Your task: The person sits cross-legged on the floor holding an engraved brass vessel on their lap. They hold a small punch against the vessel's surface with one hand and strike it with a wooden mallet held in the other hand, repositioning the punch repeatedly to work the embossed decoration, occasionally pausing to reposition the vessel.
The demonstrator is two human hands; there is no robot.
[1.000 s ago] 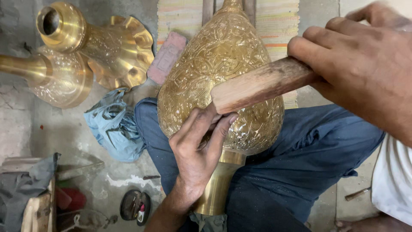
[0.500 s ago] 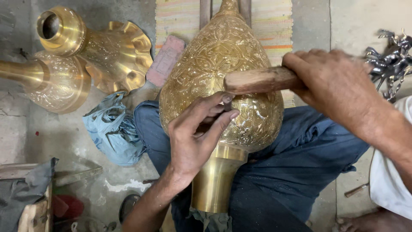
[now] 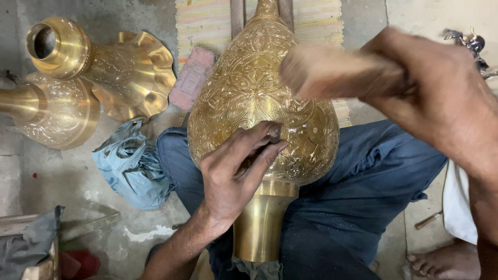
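A large engraved brass vase [image 3: 244, 93] lies across my lap, its plain neck [image 3: 259, 223] pointing toward me. My left hand [image 3: 233, 171] rests on the lower belly of the vase and pinches a small dark metal punch [image 3: 273, 134] against the surface. My right hand [image 3: 430, 88] grips a wooden mallet [image 3: 332, 72], raised above the vase and blurred by motion. My legs in blue trousers [image 3: 373, 181] support the vase.
Two other brass vessels [image 3: 98, 67] lie on the concrete floor at the upper left, one with a fluted rim. A crumpled blue plastic bag [image 3: 129, 166] sits beside my left knee, a pinkish brick [image 3: 192, 78] beyond it. A striped mat [image 3: 207, 21] lies under the vase's top.
My right hand has lifted the mallet up off the punch and nearer the camera. My left hand stays on the vase holding the punch in about the same spot.
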